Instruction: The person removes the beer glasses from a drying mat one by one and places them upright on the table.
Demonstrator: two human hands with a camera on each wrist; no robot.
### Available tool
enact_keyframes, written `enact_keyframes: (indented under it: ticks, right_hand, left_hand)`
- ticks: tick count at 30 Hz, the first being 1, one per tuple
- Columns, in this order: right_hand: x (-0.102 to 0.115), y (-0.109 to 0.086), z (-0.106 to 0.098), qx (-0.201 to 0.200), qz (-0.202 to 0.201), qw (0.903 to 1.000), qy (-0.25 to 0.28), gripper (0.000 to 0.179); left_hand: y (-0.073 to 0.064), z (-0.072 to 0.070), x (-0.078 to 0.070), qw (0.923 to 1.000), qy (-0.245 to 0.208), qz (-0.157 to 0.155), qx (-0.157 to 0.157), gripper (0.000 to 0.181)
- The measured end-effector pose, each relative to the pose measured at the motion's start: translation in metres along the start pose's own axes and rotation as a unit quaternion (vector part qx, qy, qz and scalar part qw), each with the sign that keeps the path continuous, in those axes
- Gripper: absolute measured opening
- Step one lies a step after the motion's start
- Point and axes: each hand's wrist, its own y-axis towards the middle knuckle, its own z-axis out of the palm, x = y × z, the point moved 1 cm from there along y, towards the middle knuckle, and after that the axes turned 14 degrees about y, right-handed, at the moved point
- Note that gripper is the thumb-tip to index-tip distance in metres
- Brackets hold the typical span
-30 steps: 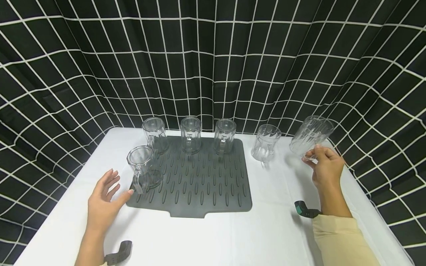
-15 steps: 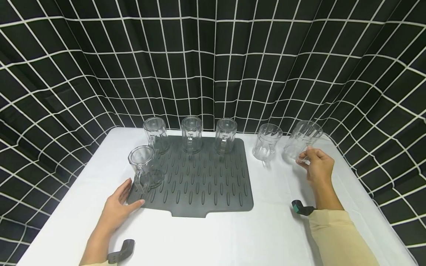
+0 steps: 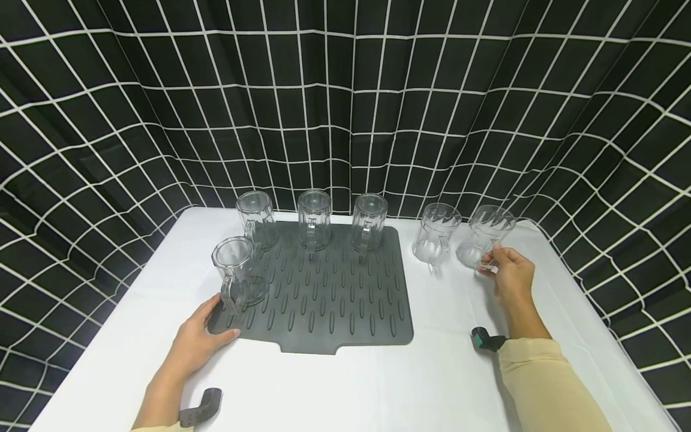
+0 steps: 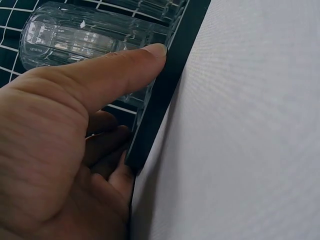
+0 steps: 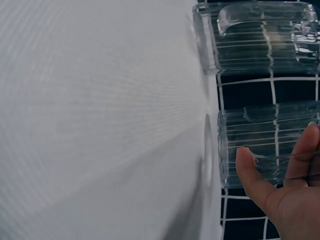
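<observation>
My right hand (image 3: 514, 277) holds a clear glass mug (image 3: 493, 225) by its handle at the right of the table. The mug stands upright, its base at the tabletop. In the right wrist view, thumb and fingers close round the handle of this mug (image 5: 250, 125). At the front left corner of a dark grey ribbed drying mat (image 3: 329, 324) rests my left hand (image 3: 195, 345), thumb along the front edge and fingers spread by the left side. Just beyond it, a glass mug (image 3: 234, 255) stands on the mat, seemingly upside down.
Three more glass mugs (image 3: 314, 219) line the back of the mat. Another upright mug (image 3: 438, 231) stands between the mat and the held mug. A black cloth with a white grid (image 3: 351, 108) borders the white table (image 3: 378, 390) at the back and sides.
My right hand has brought the mug leftward and down, from tilted to upright on the table. My left hand has moved right to touch the mat's corner.
</observation>
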Motion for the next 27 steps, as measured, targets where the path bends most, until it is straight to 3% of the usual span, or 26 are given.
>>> enact_keyframes:
  ticks: [20,24,27]
  right_hand:
    - [-0.007,0.003,-0.005,0.016,0.008,0.9994,-0.029,0.03]
    - [-0.005,0.005,-0.008,-0.008,0.016,0.9961,-0.087,0.034]
    - [0.0,0.004,-0.011,-0.056,0.012,0.9898,-0.13,0.035]
  left_hand:
    - [-0.003,0.001,-0.001,0.9999,0.006,-0.005,-0.014,0.094]
    - [-0.003,0.001,-0.002,0.9999,0.009,-0.005,-0.013,0.095]
    - [-0.003,0.0,-0.003,0.9999,0.009,-0.007,-0.007,0.094]
